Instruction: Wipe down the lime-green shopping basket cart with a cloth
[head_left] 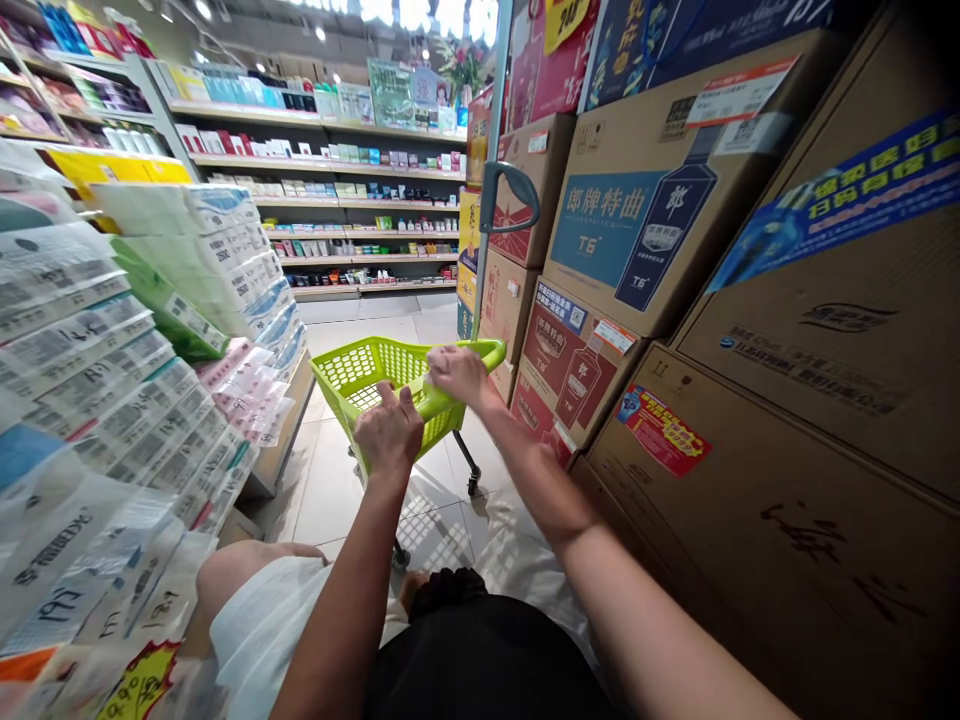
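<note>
A lime-green shopping cart (349,365) with a lattice basket stands right in front of me on dark wheeled legs. My left hand (388,430) is closed around the near left part of its handlebar. Further along the same bar, to the right, my right hand (456,372) is also wrapped around it; its fingers are slightly blurred. I see the lattice of the basket floor between the rims and no goods on the part that shows. The right end of the handle (491,352) sticks out beyond my right hand, close to the stacked cartons.
Stacked paper packs (97,330) line the left side. Tall cardboard cartons (600,215) rise on the right, beside a glass door with a grey handle (510,198). Shelves of boxed goods (337,170) stand ahead, beyond the tiled floor (390,318).
</note>
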